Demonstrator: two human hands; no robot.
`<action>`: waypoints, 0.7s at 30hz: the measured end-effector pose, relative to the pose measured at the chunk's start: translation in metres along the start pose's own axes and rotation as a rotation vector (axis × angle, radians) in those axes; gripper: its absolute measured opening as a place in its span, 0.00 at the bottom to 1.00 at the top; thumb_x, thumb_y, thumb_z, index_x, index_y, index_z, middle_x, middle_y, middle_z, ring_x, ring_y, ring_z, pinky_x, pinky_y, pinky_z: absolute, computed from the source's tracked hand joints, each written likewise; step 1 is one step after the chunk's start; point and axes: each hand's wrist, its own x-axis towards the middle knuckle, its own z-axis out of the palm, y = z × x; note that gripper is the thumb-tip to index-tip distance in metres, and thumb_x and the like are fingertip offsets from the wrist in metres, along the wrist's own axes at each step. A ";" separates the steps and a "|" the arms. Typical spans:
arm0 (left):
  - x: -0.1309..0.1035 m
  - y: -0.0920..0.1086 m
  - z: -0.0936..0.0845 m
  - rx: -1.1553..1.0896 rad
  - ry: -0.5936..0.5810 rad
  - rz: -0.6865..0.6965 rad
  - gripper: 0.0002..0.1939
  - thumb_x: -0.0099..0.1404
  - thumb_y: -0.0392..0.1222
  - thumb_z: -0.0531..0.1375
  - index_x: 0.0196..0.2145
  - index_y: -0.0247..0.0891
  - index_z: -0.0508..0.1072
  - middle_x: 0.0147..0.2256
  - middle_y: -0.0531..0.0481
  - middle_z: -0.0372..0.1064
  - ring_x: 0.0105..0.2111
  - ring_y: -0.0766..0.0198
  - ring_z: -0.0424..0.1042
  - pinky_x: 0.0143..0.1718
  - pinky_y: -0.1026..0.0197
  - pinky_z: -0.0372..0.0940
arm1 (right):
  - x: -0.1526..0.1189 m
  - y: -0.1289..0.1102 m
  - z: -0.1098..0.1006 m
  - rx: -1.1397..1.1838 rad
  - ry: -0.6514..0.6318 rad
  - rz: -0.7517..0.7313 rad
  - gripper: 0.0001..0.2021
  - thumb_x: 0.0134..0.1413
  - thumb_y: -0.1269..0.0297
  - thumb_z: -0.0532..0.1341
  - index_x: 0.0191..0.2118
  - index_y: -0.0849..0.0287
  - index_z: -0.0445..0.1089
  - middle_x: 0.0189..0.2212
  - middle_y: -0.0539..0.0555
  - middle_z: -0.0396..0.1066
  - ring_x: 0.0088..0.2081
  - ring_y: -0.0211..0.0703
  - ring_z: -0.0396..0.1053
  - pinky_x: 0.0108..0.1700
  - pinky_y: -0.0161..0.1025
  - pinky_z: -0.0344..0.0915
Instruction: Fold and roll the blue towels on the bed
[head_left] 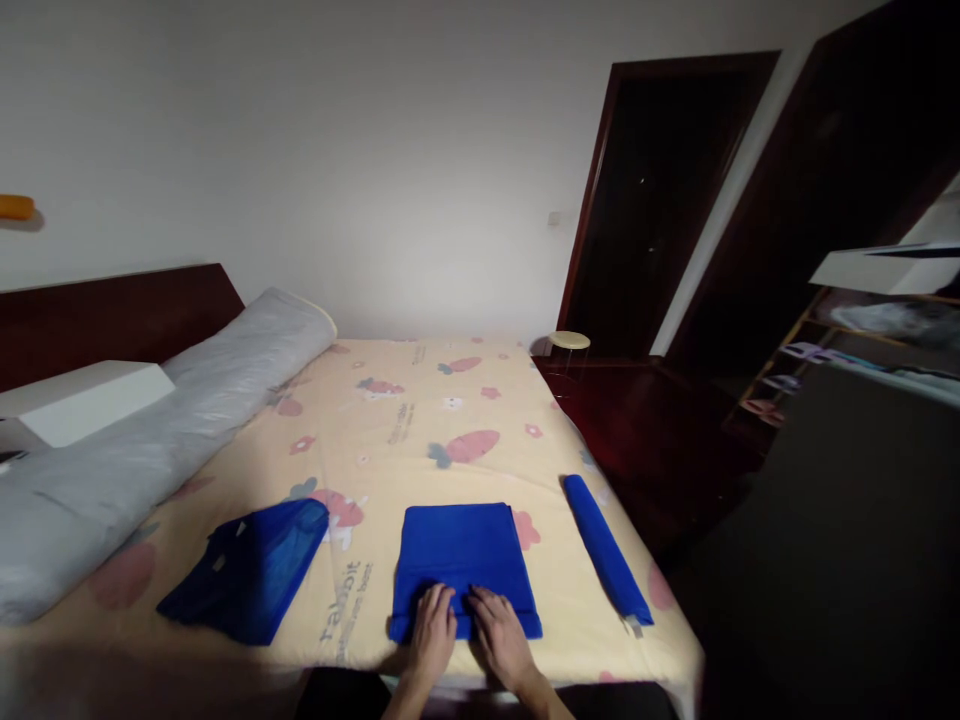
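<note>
Middle cloth (465, 545) lay near on the bed (397, 450); left hand (435, 630) and right hand (501, 632) rested on it, bent, any grip undeterminable; white box (101, 400), left, was cut off, contents indiscernible

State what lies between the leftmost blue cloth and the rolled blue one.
The head view shows patterned sheet and, on it, a folded blue cloth under the left hand and right hand.

- I see a pale wall (405, 180), brightest mid-span.
- To my right, a dark door (660, 200), a round stool (569, 340) near it.
- Dark reddish floor (626, 425).
- Left, I've a dark headboard (112, 315).
</note>
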 end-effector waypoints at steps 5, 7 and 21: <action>0.012 0.001 -0.006 0.118 -0.143 -0.121 0.27 0.63 0.33 0.47 0.59 0.37 0.66 0.59 0.43 0.66 0.59 0.55 0.62 0.61 0.49 0.55 | 0.028 0.008 -0.001 -0.026 -0.102 0.103 0.23 0.66 0.57 0.46 0.61 0.56 0.63 0.63 0.59 0.59 0.64 0.51 0.56 0.64 0.53 0.52; 0.013 -0.018 -0.015 0.199 -0.102 -0.214 0.27 0.65 0.33 0.45 0.59 0.37 0.66 0.59 0.43 0.65 0.59 0.55 0.61 0.60 0.48 0.55 | 0.030 0.033 -0.007 -0.091 -0.036 0.230 0.23 0.65 0.59 0.47 0.60 0.58 0.65 0.63 0.60 0.60 0.64 0.53 0.56 0.63 0.54 0.53; 0.023 -0.007 0.001 0.018 -0.213 0.005 0.32 0.59 0.29 0.48 0.60 0.43 0.66 0.63 0.49 0.61 0.62 0.60 0.58 0.63 0.54 0.53 | 0.043 -0.022 -0.005 0.141 -0.234 -0.008 0.26 0.58 0.67 0.51 0.62 0.50 0.62 0.63 0.55 0.61 0.63 0.47 0.57 0.64 0.49 0.51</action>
